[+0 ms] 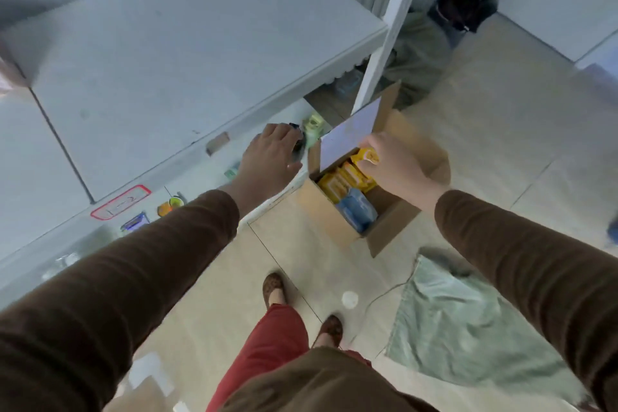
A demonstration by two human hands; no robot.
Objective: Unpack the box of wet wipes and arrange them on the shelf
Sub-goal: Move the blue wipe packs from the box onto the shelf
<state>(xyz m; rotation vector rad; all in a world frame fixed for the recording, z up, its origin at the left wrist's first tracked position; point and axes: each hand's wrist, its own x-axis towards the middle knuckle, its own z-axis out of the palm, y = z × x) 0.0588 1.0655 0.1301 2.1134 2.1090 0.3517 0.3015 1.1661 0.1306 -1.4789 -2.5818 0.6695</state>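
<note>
An open cardboard box (394, 211) stands on the floor beside a white chest freezer. Inside lie several yellow wipe packs (344, 179) and a blue pack (357, 211). My right hand (394, 164) reaches into the box and grips one yellow wipe pack (369, 155) at its top. My left hand (272, 160) stretches toward the freezer's end, fingers curled around a dark object with a green pack (312, 130) just beyond it; the grip is partly hidden. White shelf uprights (388, 33) rise behind the box.
The white chest freezer (167, 77) fills the left. A green cloth bag (468, 328) lies on the tiled floor at the right, a small white lid (350, 298) near my feet. A dark bag (468, 3) sits by the far wall.
</note>
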